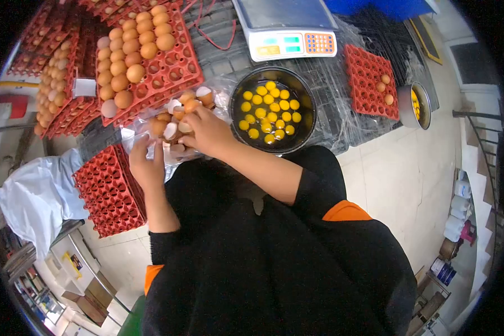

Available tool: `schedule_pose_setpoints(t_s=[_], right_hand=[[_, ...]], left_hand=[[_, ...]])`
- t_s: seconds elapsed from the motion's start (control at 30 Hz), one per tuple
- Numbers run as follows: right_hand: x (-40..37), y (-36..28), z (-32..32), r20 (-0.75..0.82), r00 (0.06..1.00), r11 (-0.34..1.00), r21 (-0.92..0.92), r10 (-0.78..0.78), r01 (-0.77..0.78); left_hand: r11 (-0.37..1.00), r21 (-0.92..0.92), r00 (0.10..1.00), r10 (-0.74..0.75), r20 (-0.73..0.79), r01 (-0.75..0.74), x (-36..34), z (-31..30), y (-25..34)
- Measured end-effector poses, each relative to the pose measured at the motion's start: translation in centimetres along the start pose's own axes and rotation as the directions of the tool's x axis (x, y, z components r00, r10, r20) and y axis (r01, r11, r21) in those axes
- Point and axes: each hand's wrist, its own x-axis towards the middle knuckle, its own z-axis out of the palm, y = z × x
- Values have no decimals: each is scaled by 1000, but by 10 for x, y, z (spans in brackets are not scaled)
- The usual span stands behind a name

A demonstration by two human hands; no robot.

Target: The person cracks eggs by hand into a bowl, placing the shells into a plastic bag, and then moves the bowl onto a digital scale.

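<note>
A heap of cracked brown eggshells (161,124), some with white insides showing, lies in a clear plastic bag (223,99) in front of me. My right hand (206,131) reaches over the heap, its fingers curled around an eggshell (185,127). At the bag's near left edge is my left hand (147,162), thumb and fingers apart, with no egg visible in it. Just right of my right hand stands a round black bowl (311,115) holding several yolks (271,106) in clear egg white. Behind the bag, whole brown eggs (131,46) sit in a red egg tray (180,53), its right part without eggs.
Stacked red trays with eggs (55,84) rise at the left. More red trays (109,190) lean below them. A digital scale (291,42) stands behind the bowl. To the right are a red tray (367,78) with 3 eggs and a metal pot (409,106) containing yolks.
</note>
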Motion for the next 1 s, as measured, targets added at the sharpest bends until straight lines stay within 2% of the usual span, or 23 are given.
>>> schedule_pose_setpoints(t_s=[0.07,0.13,0.2,0.27,0.37,0.47,0.53,0.63,0.73,0.83,0.87,0.9,0.93,0.97,1.0], right_hand=[[17,-6,-7,123,990,996,30,75,-79],[42,-2,-4,-30,993,994,6,111,-111],[78,4,-9,-186,982,989,-146,-41,14],[112,3,-9,-203,976,956,-293,-75,12],[149,-7,0,-81,987,947,-304,-136,105],[170,-48,23,230,939,945,-149,-254,292],[166,-75,43,465,876,950,-194,-129,244],[160,-77,74,225,972,990,-103,-76,101],[158,-78,79,181,980,982,-154,-83,112],[139,-72,51,81,997,982,190,3,-18],[128,-50,56,-70,994,969,229,-81,95],[110,-37,42,-9,999,895,445,43,-34],[91,-25,28,52,985,759,630,165,-161],[57,-22,-10,417,847,349,780,331,-520],[29,-5,-36,533,773,93,800,344,-592]], left_hand=[[987,64,983,151,-104,-145,-14,-6,0],[993,33,982,119,-146,-115,-22,0,3],[990,0,982,140,-125,-141,-20,3,4],[978,-128,978,145,-152,-165,-17,7,6],[973,-140,978,168,-120,-184,-19,8,11],[973,-167,980,138,-141,-161,-19,5,11],[971,-184,980,127,-153,-155,-18,5,4],[969,-188,978,127,-166,-158,-17,6,3],[970,-183,979,130,-155,-158,-21,5,1],[972,-158,977,149,-149,-173,-20,7,0],[974,-152,977,148,-150,-171,-21,7,0],[975,-145,977,146,-153,-168,-21,7,0],[974,-147,977,151,-148,-172,-21,8,1],[973,-148,978,155,-142,-175,-21,9,2],[973,-148,978,158,-138,-178,-21,11,4]])
